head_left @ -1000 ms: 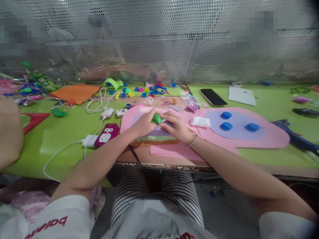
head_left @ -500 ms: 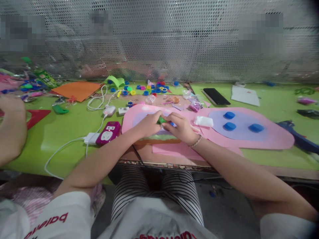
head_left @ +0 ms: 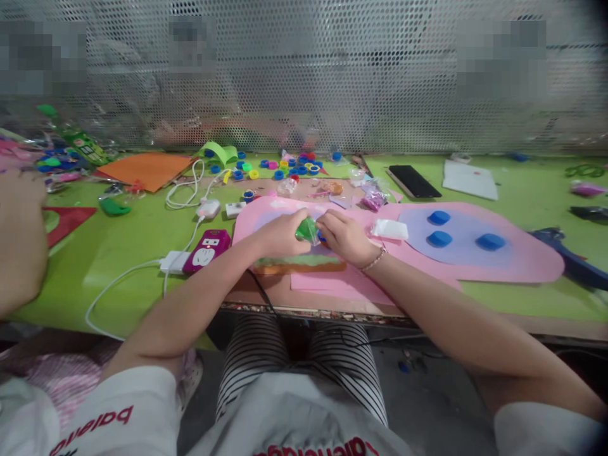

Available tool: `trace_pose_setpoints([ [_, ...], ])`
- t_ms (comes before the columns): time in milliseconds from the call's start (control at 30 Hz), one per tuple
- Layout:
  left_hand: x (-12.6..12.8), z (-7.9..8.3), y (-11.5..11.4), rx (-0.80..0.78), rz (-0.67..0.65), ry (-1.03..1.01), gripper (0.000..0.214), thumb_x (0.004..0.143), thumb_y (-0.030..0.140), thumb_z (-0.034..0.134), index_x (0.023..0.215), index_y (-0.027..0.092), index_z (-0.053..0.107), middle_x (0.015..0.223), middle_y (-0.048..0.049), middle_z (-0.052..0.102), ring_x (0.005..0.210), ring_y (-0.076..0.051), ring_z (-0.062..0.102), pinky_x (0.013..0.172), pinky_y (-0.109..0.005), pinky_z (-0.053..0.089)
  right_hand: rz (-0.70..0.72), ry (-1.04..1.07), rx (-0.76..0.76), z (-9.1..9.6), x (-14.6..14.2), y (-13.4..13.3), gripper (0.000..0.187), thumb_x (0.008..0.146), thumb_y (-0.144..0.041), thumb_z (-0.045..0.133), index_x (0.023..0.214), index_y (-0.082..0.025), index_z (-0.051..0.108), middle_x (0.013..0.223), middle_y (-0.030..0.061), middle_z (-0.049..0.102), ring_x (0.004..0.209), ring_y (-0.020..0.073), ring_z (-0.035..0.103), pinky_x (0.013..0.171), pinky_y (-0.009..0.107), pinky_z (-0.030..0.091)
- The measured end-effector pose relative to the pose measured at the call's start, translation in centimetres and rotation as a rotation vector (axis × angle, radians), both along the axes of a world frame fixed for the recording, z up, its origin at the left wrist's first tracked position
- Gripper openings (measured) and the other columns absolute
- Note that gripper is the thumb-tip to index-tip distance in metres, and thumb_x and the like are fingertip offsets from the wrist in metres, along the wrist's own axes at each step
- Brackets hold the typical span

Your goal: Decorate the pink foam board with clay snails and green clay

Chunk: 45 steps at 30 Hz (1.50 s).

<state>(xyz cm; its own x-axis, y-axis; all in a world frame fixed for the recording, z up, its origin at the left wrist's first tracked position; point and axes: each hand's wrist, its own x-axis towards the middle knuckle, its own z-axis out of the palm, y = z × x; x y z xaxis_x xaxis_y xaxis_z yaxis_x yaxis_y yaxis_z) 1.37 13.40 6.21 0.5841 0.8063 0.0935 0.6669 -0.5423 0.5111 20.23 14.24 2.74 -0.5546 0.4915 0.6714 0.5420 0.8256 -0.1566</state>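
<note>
My left hand (head_left: 278, 234) and my right hand (head_left: 346, 237) meet over a large pink paper cut-out (head_left: 475, 266) lying on the green table. Both pinch a small clear bag of green bits (head_left: 306, 229) between their fingertips. A blue piece (head_left: 322, 238) shows just under my right fingers. To the right, the cut-out carries a lilac oval with three blue caps (head_left: 439, 239). A small white packet (head_left: 389, 229) lies beside my right hand.
A magenta power strip (head_left: 208, 251) with white cables lies left of my hands. Coloured caps (head_left: 285, 168), orange paper (head_left: 145, 170), a black phone (head_left: 412, 181), white paper (head_left: 470, 179) and a blue glue gun (head_left: 567, 259) lie around. Another person's arm (head_left: 19, 240) is at far left.
My hands have lifted the green bag slightly and drawn closer together over it. The arm at far left has shifted a little.
</note>
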Motion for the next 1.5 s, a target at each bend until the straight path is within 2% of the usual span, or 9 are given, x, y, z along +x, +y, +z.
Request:
trace_pose_setpoints([
  [133,-0.1,-0.3,0.1,0.013,-0.055,-0.011,0.046,0.066,0.048,0.062,0.100,0.021,0.048,0.081,-0.0052,0.061,0.069,-0.019,0.055,0.060,-0.031,0.038,-0.024,-0.069,-0.006,0.2,0.4,0.0,0.041,0.098,-0.036,0.027,0.067,-0.020,0.048,0.063,0.0021,0.050,0.057,0.0132,0.046,0.056,0.026,0.038],
  [267,0.1,-0.3,-0.3,0.017,-0.110,-0.007,0.038,0.070,0.048,0.060,0.094,0.021,0.048,0.078,-0.0032,0.060,0.067,-0.017,0.055,0.058,-0.029,0.037,0.003,-0.073,-0.009,0.3,0.6,-0.4,0.047,0.098,-0.038,0.029,0.056,-0.021,0.042,0.052,-0.0009,0.044,0.049,0.0111,0.041,0.051,0.026,0.032],
  [633,0.1,0.0,-0.1,0.012,-0.023,0.153,0.046,0.070,0.054,0.057,0.100,0.021,0.049,0.088,-0.0074,0.064,0.079,-0.024,0.060,0.062,-0.031,0.040,0.165,0.111,-0.157,0.5,0.1,-0.5,0.014,0.091,-0.020,0.042,0.077,-0.020,0.043,0.070,0.0002,0.047,0.062,0.0121,0.044,0.058,0.024,0.038],
  [800,-0.1,-0.1,0.1,-0.013,-0.056,0.228,0.050,0.068,0.053,0.058,0.106,0.021,0.050,0.096,-0.0096,0.065,0.083,-0.024,0.060,0.065,-0.032,0.042,0.248,-0.036,-0.253,0.9,0.7,-0.4,0.013,0.087,-0.013,0.047,0.076,-0.019,0.045,0.069,-0.0009,0.047,0.059,0.0100,0.044,0.056,0.022,0.038],
  [967,0.2,-0.1,-0.5,0.032,-0.112,0.288,0.058,0.065,0.058,0.060,0.107,0.018,0.054,0.098,-0.0131,0.065,0.088,-0.027,0.061,0.068,-0.034,0.044,0.247,-0.253,-0.087,0.9,0.6,-1.1,0.022,0.092,-0.016,0.038,0.076,-0.017,0.052,0.069,0.0024,0.052,0.062,0.0120,0.047,0.058,0.024,0.038],
  [1067,0.5,-0.2,-0.9,0.019,-0.167,0.286,0.048,0.068,0.051,0.059,0.103,0.018,0.057,0.095,-0.0113,0.066,0.082,-0.024,0.061,0.066,-0.033,0.044,0.238,-0.459,0.088,1.1,0.1,-2.0,0.030,0.094,-0.016,0.033,0.073,-0.016,0.054,0.066,0.0036,0.053,0.056,0.0125,0.045,0.053,0.026,0.034],
  [1167,0.7,-0.5,-0.8,-0.054,-0.196,0.264,0.040,0.067,0.046,0.059,0.097,0.019,0.059,0.090,-0.0094,0.067,0.075,-0.022,0.061,0.061,-0.031,0.042,0.226,-0.520,0.130,1.5,0.0,-2.4,0.032,0.095,-0.015,0.031,0.075,-0.015,0.056,0.067,0.0047,0.056,0.055,0.0129,0.046,0.051,0.027,0.034],
  [1333,0.4,0.0,-0.1,-0.107,-0.153,0.044,0.043,0.059,0.048,0.068,0.089,0.019,0.057,0.085,-0.0042,0.064,0.075,-0.017,0.057,0.065,-0.029,0.042,0.318,-0.220,-0.001,2.5,2.1,-1.3,0.023,0.095,-0.024,0.037,0.084,-0.020,0.056,0.073,0.0041,0.060,0.064,0.0134,0.056,0.059,0.026,0.044],
  [1500,-0.5,1.0,0.5,-0.057,-0.042,-0.116,0.040,0.061,0.050,0.067,0.085,0.019,0.057,0.086,-0.0036,0.062,0.078,-0.017,0.055,0.069,-0.030,0.042,0.119,0.214,-0.031,2.9,3.2,-0.5,0.017,0.091,-0.024,0.047,0.077,-0.023,0.056,0.063,0.0016,0.059,0.059,0.0144,0.057,0.057,0.028,0.047],
])
